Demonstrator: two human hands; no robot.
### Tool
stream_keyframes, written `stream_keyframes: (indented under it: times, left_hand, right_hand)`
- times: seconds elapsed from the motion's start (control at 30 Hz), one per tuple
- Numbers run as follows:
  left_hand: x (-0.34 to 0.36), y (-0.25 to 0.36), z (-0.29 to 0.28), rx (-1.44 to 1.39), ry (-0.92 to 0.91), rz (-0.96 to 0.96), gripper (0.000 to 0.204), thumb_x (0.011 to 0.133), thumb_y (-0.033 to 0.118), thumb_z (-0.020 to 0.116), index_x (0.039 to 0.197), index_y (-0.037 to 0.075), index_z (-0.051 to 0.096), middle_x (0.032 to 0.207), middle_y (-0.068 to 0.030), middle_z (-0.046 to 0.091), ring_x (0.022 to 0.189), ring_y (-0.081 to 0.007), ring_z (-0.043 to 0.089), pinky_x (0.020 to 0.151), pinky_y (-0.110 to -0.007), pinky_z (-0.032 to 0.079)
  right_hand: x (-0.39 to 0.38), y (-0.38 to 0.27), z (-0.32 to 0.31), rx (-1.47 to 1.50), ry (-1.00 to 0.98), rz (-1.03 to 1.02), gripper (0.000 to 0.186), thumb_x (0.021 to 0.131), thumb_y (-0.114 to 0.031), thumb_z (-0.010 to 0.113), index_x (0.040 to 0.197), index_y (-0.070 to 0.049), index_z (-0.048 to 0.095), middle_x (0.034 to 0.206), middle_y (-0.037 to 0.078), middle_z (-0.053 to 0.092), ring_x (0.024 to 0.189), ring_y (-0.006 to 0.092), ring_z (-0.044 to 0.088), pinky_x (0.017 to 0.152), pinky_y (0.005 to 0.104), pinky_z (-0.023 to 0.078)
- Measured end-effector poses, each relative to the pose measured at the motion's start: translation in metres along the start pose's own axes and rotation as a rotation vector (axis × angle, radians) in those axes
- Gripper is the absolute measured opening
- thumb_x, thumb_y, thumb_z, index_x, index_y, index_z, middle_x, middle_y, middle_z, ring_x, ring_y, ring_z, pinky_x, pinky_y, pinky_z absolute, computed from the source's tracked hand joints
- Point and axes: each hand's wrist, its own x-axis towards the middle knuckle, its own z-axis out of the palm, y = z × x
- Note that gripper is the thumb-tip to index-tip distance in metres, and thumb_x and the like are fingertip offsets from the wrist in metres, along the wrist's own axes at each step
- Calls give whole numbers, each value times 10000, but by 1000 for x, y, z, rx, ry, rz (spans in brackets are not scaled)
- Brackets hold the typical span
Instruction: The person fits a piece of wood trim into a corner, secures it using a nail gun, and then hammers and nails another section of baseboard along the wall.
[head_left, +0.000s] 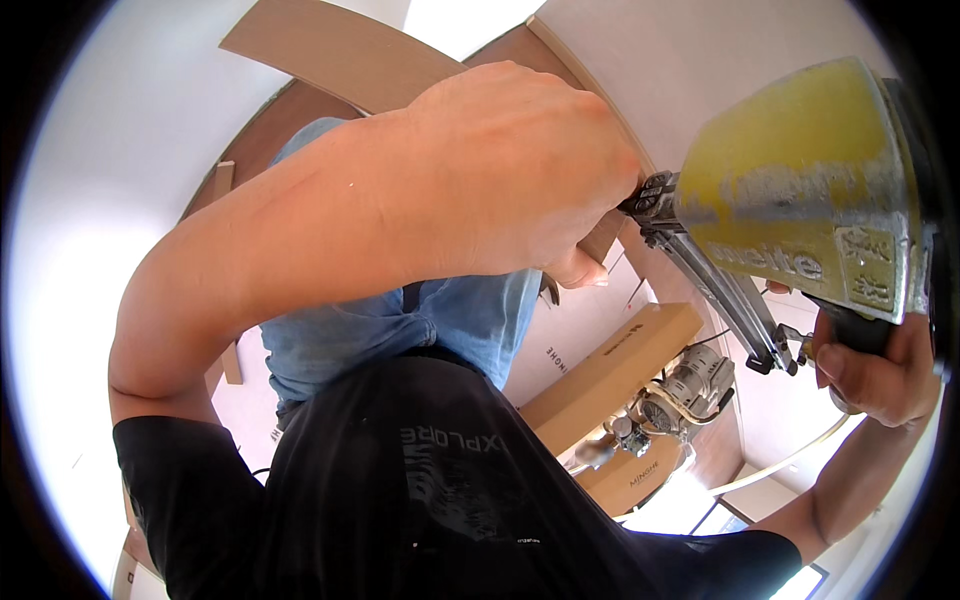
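My left hand (540,170) crosses the upper middle, closed on a brown board (605,235) that mostly lies hidden behind it; the thumb shows below, the other fingertips do not. Just right of its knuckles is the metal nose of a worn yellow nail gun (790,190), with a long magazine angling down. My right hand (880,370) grips the black handle of that nail gun at the right, an air hose (820,435) running from beneath. A wide brown panel (340,50) extends behind my left hand toward the upper left; whether it joins the held board I cannot tell.
A silver air compressor (680,390) sits below right beside long cardboard boxes (600,350) on light floor covering (545,310). My jeans and dark shirt fill the lower middle. A narrow brown strip (230,370) stands at the left. Pale walls (680,60) surround the work.
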Motion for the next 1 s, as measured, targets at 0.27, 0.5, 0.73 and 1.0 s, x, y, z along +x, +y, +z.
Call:
stream_keyframes:
  times: [0.27,0.5,0.73,1.0]
  left_hand:
    - [8,-5,1,37,-1,54,417,746,371,879,942,13,791,819,-151,747,859,-375,741,765,-463,580]
    - [14,-2,1,45,-44,20,415,738,375,884,931,19,793,806,-144,742,863,-366,737,774,-465,576]
    - [20,-1,3,27,-96,39,439,747,382,880,1029,56,796,923,-128,758,921,-340,738,827,-437,590]
    - [25,3,1,22,-75,43,521,724,384,888,1133,78,785,1029,-96,756,999,-330,730,897,-430,586]
  right_hand:
    - [12,-12,-6,19,-108,55,686,774,-140,920,1305,88,550,874,117,693,640,131,619,567,258,494]
    - [24,-14,-3,65,-176,7,754,785,-206,915,1358,78,516,892,149,705,601,134,619,555,248,514]
    - [8,25,-17,191,-147,-78,776,799,-245,915,1358,99,501,819,159,690,598,158,641,536,273,522]
    - [-17,54,-21,356,-90,-172,880,799,-296,923,1439,106,473,1200,244,650,524,191,613,423,267,448]
